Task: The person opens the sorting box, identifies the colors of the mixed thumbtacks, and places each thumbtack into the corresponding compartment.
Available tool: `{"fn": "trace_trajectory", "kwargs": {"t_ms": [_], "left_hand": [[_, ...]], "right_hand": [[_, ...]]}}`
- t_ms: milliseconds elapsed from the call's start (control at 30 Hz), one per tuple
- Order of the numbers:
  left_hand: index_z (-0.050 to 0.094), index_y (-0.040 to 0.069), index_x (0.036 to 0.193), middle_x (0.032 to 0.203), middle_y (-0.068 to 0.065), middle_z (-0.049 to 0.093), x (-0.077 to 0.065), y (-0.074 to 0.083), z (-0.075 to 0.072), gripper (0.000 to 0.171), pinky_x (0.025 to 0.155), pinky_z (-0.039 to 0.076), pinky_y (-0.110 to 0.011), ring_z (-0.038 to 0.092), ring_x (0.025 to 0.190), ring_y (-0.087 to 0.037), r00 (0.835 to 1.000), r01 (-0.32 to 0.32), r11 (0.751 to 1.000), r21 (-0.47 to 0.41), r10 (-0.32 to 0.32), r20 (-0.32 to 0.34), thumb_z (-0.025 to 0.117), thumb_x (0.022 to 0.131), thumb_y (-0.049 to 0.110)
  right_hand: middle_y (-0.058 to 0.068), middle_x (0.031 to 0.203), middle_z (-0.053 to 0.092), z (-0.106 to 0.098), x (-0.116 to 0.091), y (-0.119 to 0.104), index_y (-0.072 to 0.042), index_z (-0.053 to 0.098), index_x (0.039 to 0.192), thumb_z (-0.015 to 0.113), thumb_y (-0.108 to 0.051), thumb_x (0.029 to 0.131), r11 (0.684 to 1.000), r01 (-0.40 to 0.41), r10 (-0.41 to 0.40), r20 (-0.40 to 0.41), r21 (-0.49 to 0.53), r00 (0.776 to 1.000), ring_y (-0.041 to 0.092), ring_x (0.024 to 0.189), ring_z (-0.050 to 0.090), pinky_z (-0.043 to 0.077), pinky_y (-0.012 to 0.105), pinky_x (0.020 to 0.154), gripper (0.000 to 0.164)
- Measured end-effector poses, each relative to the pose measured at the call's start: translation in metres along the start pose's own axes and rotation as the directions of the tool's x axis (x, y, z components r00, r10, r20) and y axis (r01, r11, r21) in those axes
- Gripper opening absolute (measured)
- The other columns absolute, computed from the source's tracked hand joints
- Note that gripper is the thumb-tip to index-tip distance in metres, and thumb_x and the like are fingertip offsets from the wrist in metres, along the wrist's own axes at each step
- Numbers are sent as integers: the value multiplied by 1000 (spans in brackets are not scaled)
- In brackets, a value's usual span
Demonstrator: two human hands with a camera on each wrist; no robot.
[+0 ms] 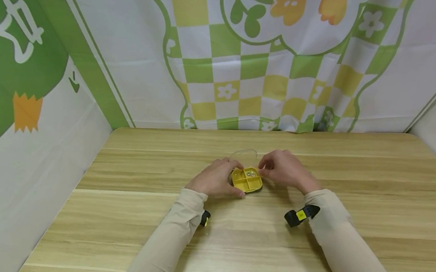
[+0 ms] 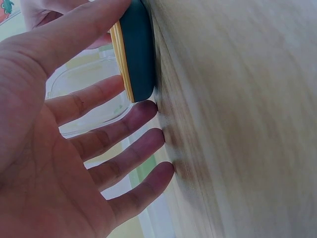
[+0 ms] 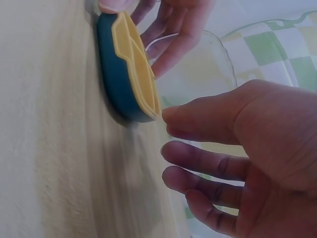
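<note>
A small pill box stands lid-up on the table, its yellow four-compartment tray (image 1: 239, 183) set in a dark teal base (image 2: 138, 54). Its clear lid (image 1: 245, 155) is raised at the back. A few small shiny pieces (image 1: 251, 174) lie in the upper right compartment. My left hand (image 1: 219, 178) grips the box from the left, thumb on the near side and forefinger on the far side, other fingers spread to the table. At the box's right corner is my right hand (image 1: 284, 167), bent fingers close to the rim; I cannot tell whether its fingertips pinch something.
The box sits toward the back half of a wood-grain table (image 1: 245, 254). A checked green, yellow and white curtain (image 1: 229, 70) hangs behind the far edge, and a green and white cloth (image 1: 10, 176) rises at the left. Black straps (image 1: 295, 217) circle both wrists.
</note>
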State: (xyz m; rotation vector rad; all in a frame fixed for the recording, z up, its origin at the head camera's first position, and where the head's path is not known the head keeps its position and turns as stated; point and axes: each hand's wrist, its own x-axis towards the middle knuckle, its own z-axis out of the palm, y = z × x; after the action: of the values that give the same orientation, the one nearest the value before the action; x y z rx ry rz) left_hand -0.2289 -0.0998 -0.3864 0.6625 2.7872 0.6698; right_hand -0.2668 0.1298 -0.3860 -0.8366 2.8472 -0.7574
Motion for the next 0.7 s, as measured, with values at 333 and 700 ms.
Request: {"fn": "trace_trajectory", "kwargs": {"t_ms": [333,700], "left_hand": [[57,10,139,135,-11,59,0,1,0,75,106,45,-45,53,124,-30,1000,5,1000,-6,-5,4,90,77,38],[57,11,139,135,-11,59,-1,1,0,75,106,45,-45,54,124,-30,1000,14,1000,-8,-14,-2,90,77,39]], "right_hand": [[-1,83,71,-6,-2,3,-8,77,99,75,-15,91,1000,-17,17,32,0,999,13,73,63,54,37,72,11],[1,85,72,-14,-5,6,-6,77,100,74,-13,92,1000,-12,11,63,8,998,15,77,64,54,36,71,11]]}}
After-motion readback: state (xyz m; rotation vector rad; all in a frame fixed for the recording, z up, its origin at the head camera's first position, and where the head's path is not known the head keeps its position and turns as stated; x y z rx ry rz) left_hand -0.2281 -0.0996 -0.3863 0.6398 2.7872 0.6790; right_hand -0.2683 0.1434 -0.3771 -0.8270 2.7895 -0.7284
